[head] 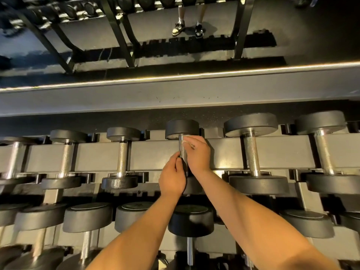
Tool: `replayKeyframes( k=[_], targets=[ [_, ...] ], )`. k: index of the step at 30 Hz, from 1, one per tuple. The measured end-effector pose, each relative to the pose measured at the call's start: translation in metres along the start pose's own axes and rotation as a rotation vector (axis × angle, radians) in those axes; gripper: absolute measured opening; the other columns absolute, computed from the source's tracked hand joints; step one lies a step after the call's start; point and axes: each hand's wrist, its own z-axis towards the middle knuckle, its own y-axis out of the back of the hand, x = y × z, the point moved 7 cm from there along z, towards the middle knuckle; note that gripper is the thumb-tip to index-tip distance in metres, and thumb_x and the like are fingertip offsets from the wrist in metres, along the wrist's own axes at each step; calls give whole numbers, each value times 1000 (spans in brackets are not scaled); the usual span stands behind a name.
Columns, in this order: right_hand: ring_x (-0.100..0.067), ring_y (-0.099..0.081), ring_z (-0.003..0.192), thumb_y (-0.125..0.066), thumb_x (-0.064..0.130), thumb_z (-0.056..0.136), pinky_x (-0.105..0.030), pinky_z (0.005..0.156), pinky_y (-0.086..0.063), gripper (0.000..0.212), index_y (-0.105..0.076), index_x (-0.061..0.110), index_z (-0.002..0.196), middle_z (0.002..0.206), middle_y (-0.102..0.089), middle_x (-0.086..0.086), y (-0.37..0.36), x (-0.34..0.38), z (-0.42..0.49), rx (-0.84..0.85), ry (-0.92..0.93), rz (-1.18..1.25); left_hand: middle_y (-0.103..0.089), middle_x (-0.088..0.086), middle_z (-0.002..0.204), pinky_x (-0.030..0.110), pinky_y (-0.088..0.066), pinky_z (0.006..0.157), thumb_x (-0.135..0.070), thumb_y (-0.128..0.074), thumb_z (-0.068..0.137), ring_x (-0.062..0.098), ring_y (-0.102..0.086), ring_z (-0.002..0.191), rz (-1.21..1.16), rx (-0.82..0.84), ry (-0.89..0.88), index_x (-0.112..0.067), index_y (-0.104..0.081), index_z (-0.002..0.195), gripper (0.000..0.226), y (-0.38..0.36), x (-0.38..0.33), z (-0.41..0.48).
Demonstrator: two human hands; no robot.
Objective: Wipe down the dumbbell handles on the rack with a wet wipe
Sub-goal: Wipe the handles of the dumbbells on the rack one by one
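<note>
A dumbbell rack (152, 152) holds a row of black dumbbells with knurled steel handles. On the middle dumbbell, the handle (182, 148) runs from a black far head (182, 128) toward me. My right hand (196, 152) wraps the handle from the right, pressing a white wet wipe (186, 138) against its far end. Lower on the same handle sits my left hand (172, 178), fingers curled around the near end and a dark strip; the near head is hidden behind both hands.
Neighbouring dumbbells lie left (121, 152) and right (251, 151) on the upper tier, with a lower tier (191, 219) nearer me. Behind the rack, a mirror (175, 45) reflects the rack and a person's legs (188, 20).
</note>
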Motion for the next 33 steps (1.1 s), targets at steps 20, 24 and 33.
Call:
replayKeyframes(
  k=[20, 24, 33],
  targets=[
    [5, -59, 85, -68, 9, 93, -5, 81, -45, 16, -77, 15, 103, 90, -61, 17, 0, -15, -30, 43, -52, -76, -60, -31, 95, 19, -43, 78, -45, -32, 109, -10, -57, 91, 26, 4, 59, -53, -53, 126, 29, 4, -5, -4],
    [1, -60, 89, -68, 10, 92, -10, 82, -48, 16, -78, 15, 104, 100, -67, 7, 2, -24, -26, 55, -88, -58, -60, -30, 96, 19, -43, 80, -45, -32, 109, -9, -57, 91, 17, 8, 58, -50, -53, 130, 31, 3, -3, -3],
    [0, -63, 88, -68, 11, 93, -10, 78, -48, 13, -75, 15, 102, 96, -70, 7, -1, -31, -21, 84, -161, -15, -60, -26, 97, 17, -42, 76, -44, -32, 109, -6, -58, 89, 34, -5, 56, -52, -52, 129, 29, 3, -4, -4]
  ],
)
